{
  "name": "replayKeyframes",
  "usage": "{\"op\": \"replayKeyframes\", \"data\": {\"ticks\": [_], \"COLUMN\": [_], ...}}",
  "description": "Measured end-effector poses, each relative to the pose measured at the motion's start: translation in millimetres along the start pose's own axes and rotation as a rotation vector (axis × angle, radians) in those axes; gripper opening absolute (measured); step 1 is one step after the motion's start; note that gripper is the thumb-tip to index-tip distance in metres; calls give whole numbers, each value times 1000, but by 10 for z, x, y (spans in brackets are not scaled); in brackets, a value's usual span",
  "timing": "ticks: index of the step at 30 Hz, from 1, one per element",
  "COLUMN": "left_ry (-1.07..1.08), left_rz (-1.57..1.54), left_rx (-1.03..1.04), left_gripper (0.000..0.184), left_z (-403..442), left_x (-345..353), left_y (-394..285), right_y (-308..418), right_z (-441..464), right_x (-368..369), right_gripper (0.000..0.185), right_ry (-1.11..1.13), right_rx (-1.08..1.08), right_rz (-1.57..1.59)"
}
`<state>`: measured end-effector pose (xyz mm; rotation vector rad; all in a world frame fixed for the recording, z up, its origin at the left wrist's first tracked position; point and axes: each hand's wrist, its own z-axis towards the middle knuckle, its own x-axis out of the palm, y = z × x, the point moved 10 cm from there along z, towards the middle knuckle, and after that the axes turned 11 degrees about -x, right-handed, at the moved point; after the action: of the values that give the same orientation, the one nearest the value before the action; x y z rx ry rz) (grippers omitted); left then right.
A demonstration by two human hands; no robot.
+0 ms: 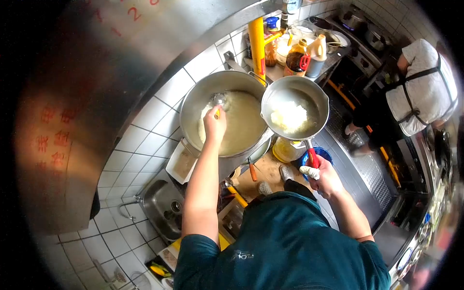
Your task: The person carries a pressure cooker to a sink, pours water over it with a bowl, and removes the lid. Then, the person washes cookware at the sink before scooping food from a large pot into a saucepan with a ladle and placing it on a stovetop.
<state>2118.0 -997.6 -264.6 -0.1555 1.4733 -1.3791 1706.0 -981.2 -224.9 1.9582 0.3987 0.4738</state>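
Observation:
My left hand (215,126) is closed on the yellow handle of a metal scoop (218,99), reaching into a large stockpot (186,104). Pale, cloudy contents (239,125) fill the lower part of that pot. To the right, my right hand (326,180) grips the red handle of a saucepan (321,107), held level against or just beside the stockpot's rim. A soft white mound (289,117) sits in the saucepan. Something white and wrapped (309,172) shows at my right thumb; I cannot tell whether it is on the thumb or the handle.
Sauce bottles (296,60) stand on a counter behind the pans. A sink (166,198) is at lower left. A blue bucket (323,153) and a yellowish container (286,150) sit below the saucepan. Another person (425,87) stands at right. A metal hood (92,121) overhangs the left.

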Motion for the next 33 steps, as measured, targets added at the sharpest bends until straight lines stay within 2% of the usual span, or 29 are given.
{"op": "replayKeyframes", "data": {"ticks": [1,2,4,9,13,16,20,23,24,26,27,28,29,30,32,33], "left_ry": [14,50,-13,-191,-239,-307,-314,-336,-272,-161,-245,-251,-180,-117,-277,-349], "left_rz": [-81,-341,-742,-1143,-1271,-1333,-1317,-1173,-1148,-981,-182,-65,112,344,558,620], "left_rx": [-113,-329,-514,-751,-731,-692,-492,-392,-247,-215,103,263,171,225,261,173], "left_gripper": [21,22,22,37,35,35,32,32,30,28,28,26,26,29,30,31], "left_z": [81,109,115,4,-217,-509,-1159,-1983,-2279,-2830,-3115,-3420,-3618,-3793,-4257,-4518], "left_x": [89,206,213,-30,-367,-756,-1305,-1561,-1563,-1349,-1318,-1283,-968,-708,-712,-732], "left_y": [129,361,584,1040,878,333,-511,-1193,-1391,-1740,-2099,-2380,-2435,-2420,-2597,-2594], "right_y": [-8,-13,-37,10,34,57,238,153,229,151,117,67,18,-51,-169,-339], "right_z": [-38,-70,-113,-168,-86,22,144,241,178,173,157,91,-21,-138,-422,-576], "right_x": [-30,-68,-139,-219,-329,-428,-527,-588,-529,-447,-417,-359,-248,-142,113,203], "right_gripper": [26,26,26,29,27,26,29,41,38,40,37,34,30,27,23,25], "right_ry": [-19,-36,-70,-59,-8,58,176,327,358,449,478,516,582,642,838,941], "right_rx": [-1,-2,3,50,27,25,-1,-24,-25,-17,1,15,15,14,-40,-6], "right_rz": [2,4,-4,18,-14,-49,-167,-240,-293,-258,-312,-373,-398,-420,-538,-525]}}
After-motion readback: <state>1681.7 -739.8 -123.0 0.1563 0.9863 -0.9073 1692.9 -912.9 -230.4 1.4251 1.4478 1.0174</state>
